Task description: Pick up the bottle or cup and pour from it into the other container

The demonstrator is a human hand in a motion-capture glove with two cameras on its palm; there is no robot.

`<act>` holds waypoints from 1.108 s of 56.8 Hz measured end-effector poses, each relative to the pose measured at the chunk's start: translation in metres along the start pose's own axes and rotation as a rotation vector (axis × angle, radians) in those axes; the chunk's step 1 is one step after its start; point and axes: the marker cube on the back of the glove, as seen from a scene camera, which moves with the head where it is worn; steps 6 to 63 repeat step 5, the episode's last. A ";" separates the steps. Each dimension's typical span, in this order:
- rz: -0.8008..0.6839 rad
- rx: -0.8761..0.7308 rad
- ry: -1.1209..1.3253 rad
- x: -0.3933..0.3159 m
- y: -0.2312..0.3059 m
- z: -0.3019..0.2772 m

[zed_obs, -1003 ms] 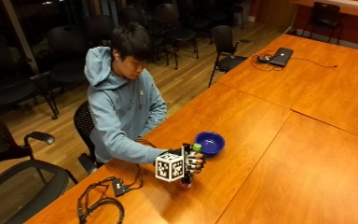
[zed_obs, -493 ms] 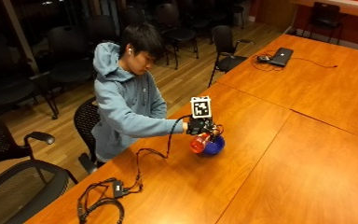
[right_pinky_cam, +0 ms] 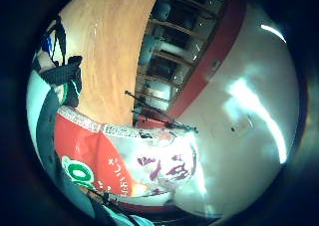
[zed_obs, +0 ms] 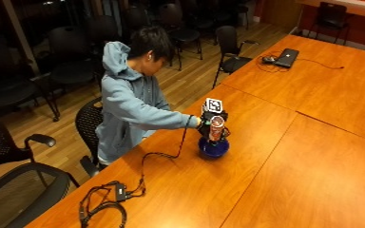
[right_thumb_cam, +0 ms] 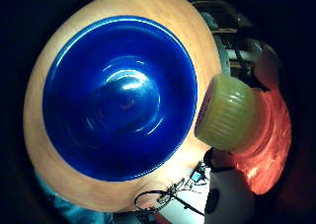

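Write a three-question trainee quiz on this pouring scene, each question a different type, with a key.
1. True or false: the bottle in the gloved right hand stands upright on the table.
2. The bottle's cap is: A) off, B) on, C) hidden.
3. Fill in: the bottle's capped end points down over the blue ____.

Key: 1 false, it is held inverted above the bowl; 2 B; 3 bowl.
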 end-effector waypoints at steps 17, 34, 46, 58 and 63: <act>0.046 -0.015 -0.069 0.004 -0.002 0.001; 0.046 -0.015 -0.069 0.004 -0.002 0.001; 0.046 -0.015 -0.069 0.004 -0.002 0.001; 0.046 -0.015 -0.069 0.004 -0.002 0.001; 0.046 -0.015 -0.069 0.004 -0.002 0.001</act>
